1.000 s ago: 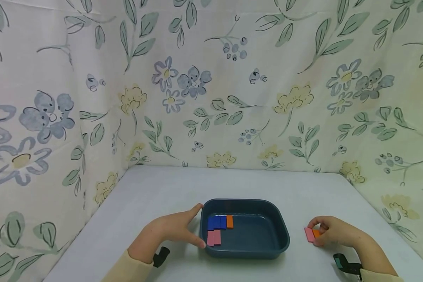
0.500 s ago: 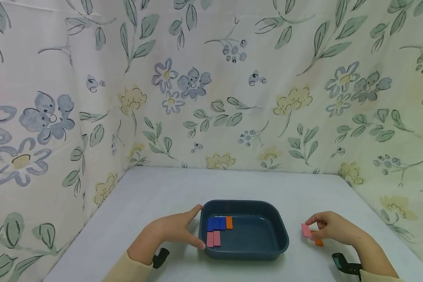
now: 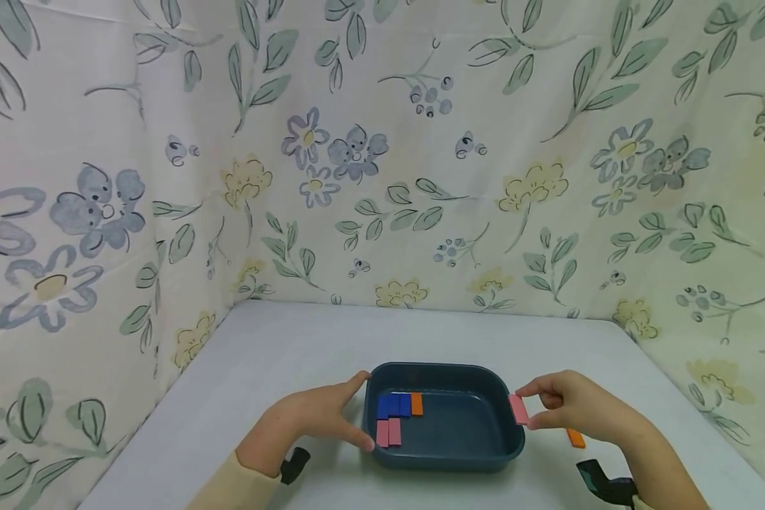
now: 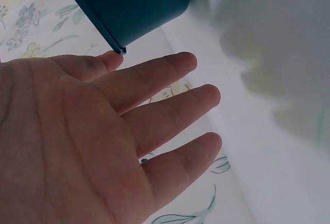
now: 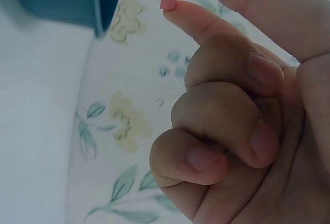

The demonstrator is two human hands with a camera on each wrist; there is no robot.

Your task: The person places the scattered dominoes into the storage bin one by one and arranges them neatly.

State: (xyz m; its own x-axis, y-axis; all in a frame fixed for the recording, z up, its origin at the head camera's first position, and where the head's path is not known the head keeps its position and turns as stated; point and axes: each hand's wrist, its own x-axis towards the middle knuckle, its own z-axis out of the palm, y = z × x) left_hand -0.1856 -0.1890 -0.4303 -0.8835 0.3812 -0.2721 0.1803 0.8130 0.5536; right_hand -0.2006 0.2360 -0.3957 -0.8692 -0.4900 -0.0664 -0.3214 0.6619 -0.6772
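Note:
A dark blue-green tray stands on the white table. Inside, along its left side, lie blue tiles in a row with an orange tile, and two pink tiles below them. My left hand touches the tray's left rim with thumb and index finger; its other fingers reach out straight in the left wrist view. My right hand pinches a pink tile between thumb and index finger at the tray's right rim. Its other fingers are curled in and hold nothing.
A loose orange tile lies on the table beneath the right hand, right of the tray. Floral cloth hangs behind the table and along both sides.
My right hand has lifted the pink tile off the table beside the orange one and carried it left to the tray's right rim. The left hand stays at the left rim.

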